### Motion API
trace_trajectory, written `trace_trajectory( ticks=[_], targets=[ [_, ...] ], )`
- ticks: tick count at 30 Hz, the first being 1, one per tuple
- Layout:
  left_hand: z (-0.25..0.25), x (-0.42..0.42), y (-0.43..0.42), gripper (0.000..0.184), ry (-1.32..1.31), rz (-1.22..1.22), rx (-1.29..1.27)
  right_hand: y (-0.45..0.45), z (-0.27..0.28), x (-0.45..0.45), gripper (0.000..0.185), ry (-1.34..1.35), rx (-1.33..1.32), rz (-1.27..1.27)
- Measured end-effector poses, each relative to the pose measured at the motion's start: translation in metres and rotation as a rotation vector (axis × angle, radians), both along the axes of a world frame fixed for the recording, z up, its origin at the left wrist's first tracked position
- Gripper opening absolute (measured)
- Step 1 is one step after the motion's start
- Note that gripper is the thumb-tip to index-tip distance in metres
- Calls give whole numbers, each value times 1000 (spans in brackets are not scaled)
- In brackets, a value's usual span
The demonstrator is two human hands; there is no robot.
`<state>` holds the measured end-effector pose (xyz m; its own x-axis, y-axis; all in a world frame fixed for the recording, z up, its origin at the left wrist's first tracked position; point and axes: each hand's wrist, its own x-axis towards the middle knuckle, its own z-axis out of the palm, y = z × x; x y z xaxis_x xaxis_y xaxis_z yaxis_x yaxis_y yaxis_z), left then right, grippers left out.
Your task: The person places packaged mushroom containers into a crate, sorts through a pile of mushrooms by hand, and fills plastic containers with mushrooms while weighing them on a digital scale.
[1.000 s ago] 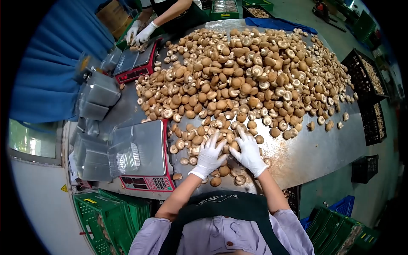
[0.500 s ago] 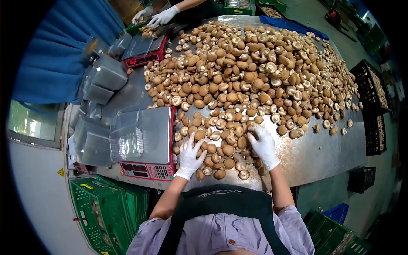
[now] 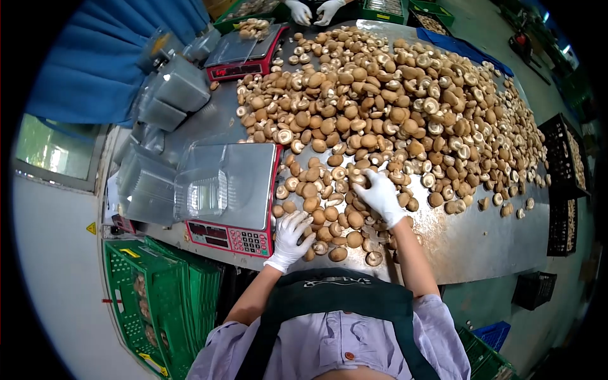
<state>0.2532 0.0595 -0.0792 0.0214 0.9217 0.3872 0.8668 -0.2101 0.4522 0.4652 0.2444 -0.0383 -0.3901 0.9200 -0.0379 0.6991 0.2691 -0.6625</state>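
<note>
My left hand point(image 3: 291, 241), in a white glove, rests at the left edge of a small spread of mushrooms point(image 3: 331, 214), fingers apart and touching a few of them. My gloved right hand point(image 3: 379, 196) is at the right side of this spread, its fingertips at a mushroom near the larger pile; whether it grips that mushroom is unclear. The large mushroom pile point(image 3: 392, 114) lies beyond both hands on the metal table point(image 3: 487, 250). Left of my left hand, a clear plastic tray point(image 3: 204, 195) sits on a red-edged scale point(image 3: 253, 183).
Stacked clear trays point(image 3: 145, 190) stand left of the scale. A second scale point(image 3: 237, 66) holds mushrooms at the back left, near a co-worker's gloved hands point(image 3: 315, 11). A blue cloth point(image 3: 465, 50) lies at the far edge. Green crates point(image 3: 149, 304) and black crates point(image 3: 560, 158) flank the table.
My hands have moved apart, left hand toward the scale, right hand toward the pile's edge. Mushrooms between them are more spread out. The co-worker's hands have left the far scale, where mushrooms now lie.
</note>
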Motion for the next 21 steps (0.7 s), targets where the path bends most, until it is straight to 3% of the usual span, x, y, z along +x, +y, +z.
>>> trace_trajectory(
  ticks=[7, 8, 11, 16, 18, 19, 21],
  targets=[
    [18, -5, 49, 23, -252, 171, 111, -6, 20, 53, 49, 285, -283, -208],
    [21, -4, 63, 24, -320, 201, 73, -3, 15, 63, 49, 468, -363, -194],
    [20, -4, 107, 31, -276, 168, 46, 7, -18, 82, 47, 333, -184, -275],
    [25, 21, 184, 51, -125, 102, -213, 15, -11, 71, 48, 10, 5, -219],
    [37, 35, 210, 58, -169, 86, -449, 22, 3, 61, 47, 113, -9, -170],
    [31, 38, 227, 66, -126, 42, -530, 27, 9, 53, 47, 106, 114, -114],
    [29, 53, 243, 72, 1, 43, -572, 48, 0, 42, 49, 75, 209, -108]
  ],
)
